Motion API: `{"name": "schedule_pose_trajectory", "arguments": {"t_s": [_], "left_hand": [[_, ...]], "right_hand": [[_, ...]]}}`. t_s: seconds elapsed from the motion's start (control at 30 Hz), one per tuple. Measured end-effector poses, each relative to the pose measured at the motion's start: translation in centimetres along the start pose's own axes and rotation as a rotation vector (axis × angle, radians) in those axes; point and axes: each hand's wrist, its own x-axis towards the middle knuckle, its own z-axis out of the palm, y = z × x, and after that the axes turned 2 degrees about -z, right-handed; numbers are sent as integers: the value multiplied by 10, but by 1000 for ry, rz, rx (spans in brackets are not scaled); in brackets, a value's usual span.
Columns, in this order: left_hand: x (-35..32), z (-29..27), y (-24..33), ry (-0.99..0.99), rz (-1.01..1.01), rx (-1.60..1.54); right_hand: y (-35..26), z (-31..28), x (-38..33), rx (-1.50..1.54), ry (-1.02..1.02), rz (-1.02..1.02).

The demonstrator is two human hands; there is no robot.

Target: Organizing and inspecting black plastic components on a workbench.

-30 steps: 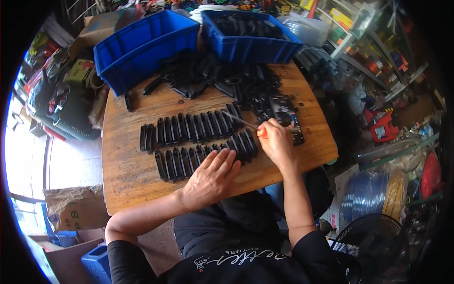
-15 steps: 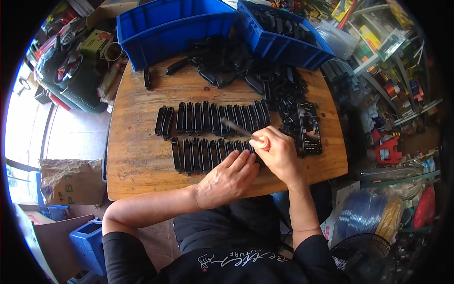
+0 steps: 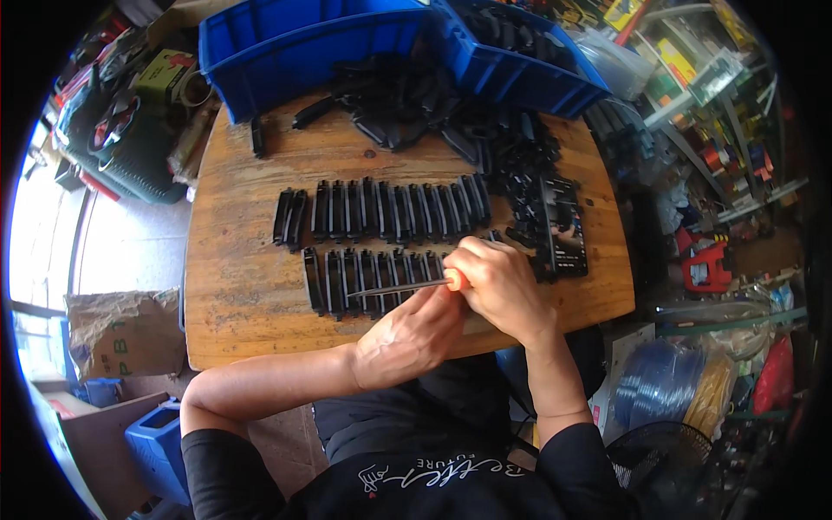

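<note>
My right hand (image 3: pixel 503 282) is closed around the orange handle of a screwdriver (image 3: pixel 399 289), whose thin metal shaft points left across the front row of parts. My left hand (image 3: pixel 412 334) lies against the right one at the near side of that row. Its fingers are bent and pressed together, and what is between them is hidden. Slim black plastic pieces stand side by side in a front row (image 3: pixel 368 282) and a back row (image 3: pixel 399 211). Both hands cover the right end of the front row.
Behind the rows lies a heap of loose black pieces (image 3: pixel 394 100). Two blue crates (image 3: pixel 316 65) stand at the far edge, the right one holding more pieces. Small black parts (image 3: pixel 524 195) and a phone (image 3: pixel 565 227) lie on the wooden table (image 3: pixel 243 321) at right.
The screwdriver has swung from pointing far left, over the back row, to lying nearly level over the front row. My left fingers have curled in and met my right hand.
</note>
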Motion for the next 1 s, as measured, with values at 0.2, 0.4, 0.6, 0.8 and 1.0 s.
{"name": "schedule_pose_trajectory", "arguments": {"t_s": [0.2,0.4,0.6,0.8,1.0], "left_hand": [[-9,6,-3,8,-12,37],[-1,2,-1,8,9,21],[-6,5,-2,21,-23,16],[-3,5,1,51,-8,77],[-5,6,2,5,-15,107]], "right_hand": [[2,-7,-10,152,141,92],[41,-24,-65,-108,166,472],[46,-15,-57,-130,248,441],[6,-7,-19,290,400,115],[-6,14,6,38,239,-60]]}}
